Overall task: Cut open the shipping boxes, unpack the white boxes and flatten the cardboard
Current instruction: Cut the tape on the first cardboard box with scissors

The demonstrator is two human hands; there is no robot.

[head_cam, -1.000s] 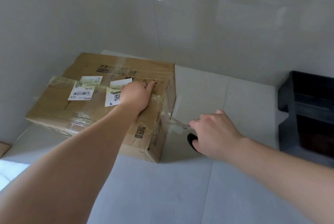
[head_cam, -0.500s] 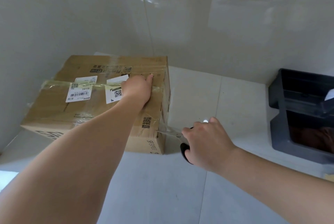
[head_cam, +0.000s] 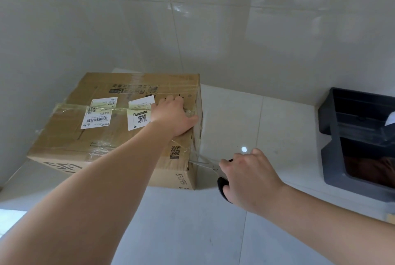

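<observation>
The taped SF Express shipping box (head_cam: 119,128) sits on the tiled floor (head_cam: 192,232) against the wall, flaps sealed, labels on top. My left hand (head_cam: 171,116) lies flat on its lid, fingers straight, pressing it steady. At the box's right edge, the scissors (head_cam: 210,166) touch the tape with their tips; my right hand (head_cam: 249,181) is curled around the black handles. I judge the task barely begun: nothing opened, no white boxes out, no cardboard flattened. A dark bin (head_cam: 361,138) stands far right.

Shipping box (head_cam: 119,136) tight against left wall (head_cam: 53,29), bare floor tiles (head_cam: 245,119) open between box and black bin (head_cam: 359,147) at right, rear wall close behind.
</observation>
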